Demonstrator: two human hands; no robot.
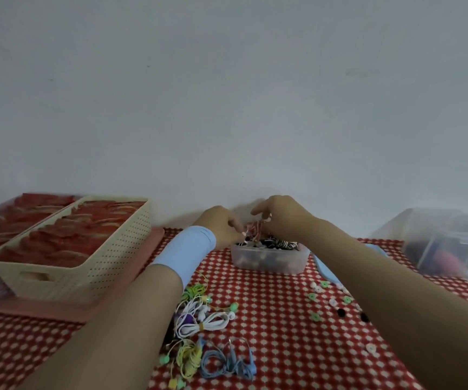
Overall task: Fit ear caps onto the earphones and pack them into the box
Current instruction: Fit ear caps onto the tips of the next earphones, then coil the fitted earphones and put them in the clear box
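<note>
Both hands are stretched out over a clear plastic box (270, 261) at the back of the table, which holds several coiled earphones. My left hand (221, 225) and my right hand (279, 215) pinch a pink earphone (255, 230) between them, just above the box's rim. Bundled earphones in white (204, 323), yellow (189, 358), blue (227, 361) and green lie on the red patterned cloth between my forearms. Loose ear caps (331, 301) in green, white and black are scattered under my right forearm.
A cream perforated basket (92, 266) of red packets stands on a pink tray (131, 282) at the left, with a second tray of packets behind it. A blue lid (322, 267) lies right of the box. A large clear container (435, 240) stands far right. A wall runs close behind.
</note>
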